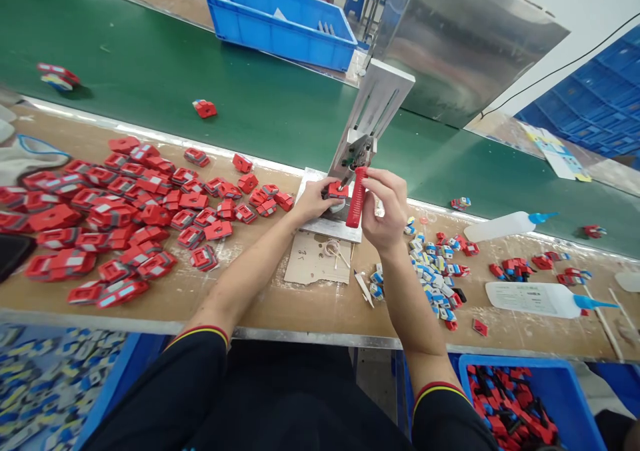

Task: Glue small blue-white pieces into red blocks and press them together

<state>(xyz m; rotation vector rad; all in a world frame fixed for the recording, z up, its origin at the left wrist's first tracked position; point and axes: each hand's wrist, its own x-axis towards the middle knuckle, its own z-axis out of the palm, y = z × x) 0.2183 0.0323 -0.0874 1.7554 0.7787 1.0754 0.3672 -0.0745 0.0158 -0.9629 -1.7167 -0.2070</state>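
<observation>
At a metal stand with a slotted upright plate, my left hand is closed on a small red plastic part beneath the clamp mechanism. My right hand pinches a ribbed red lever handle, which hangs down from that mechanism. The red part rests over the stand's metal base, and my left fingers cover some of it. Just in front of the base lies a piece of cardboard with a loose loop and thin sticks on it.
Many red and grey parts are heaped on the left. Blue and white pieces lie right of my right forearm, near two squeeze bottles. A green conveyor belt runs behind, and a blue bin sits below the bench.
</observation>
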